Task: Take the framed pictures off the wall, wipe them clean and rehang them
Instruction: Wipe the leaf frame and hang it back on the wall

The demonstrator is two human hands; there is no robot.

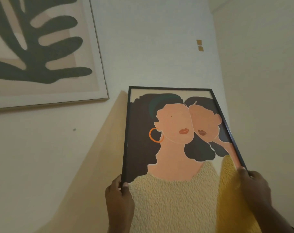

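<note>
You hold a black-framed portrait (176, 140) of 2 faceless women up before a pale wall (151, 39), its top tilted away from you. Your left hand (119, 195) pinches the left edge, thumb on the glass; your right hand (255, 185) curls round the right edge. A larger leaf print (42, 47) hangs up to the left. 2 small gold tabs (199, 45) sit on the wall above, possibly hangers. Keep both grips level, and support the frame's weight from low down.
</note>
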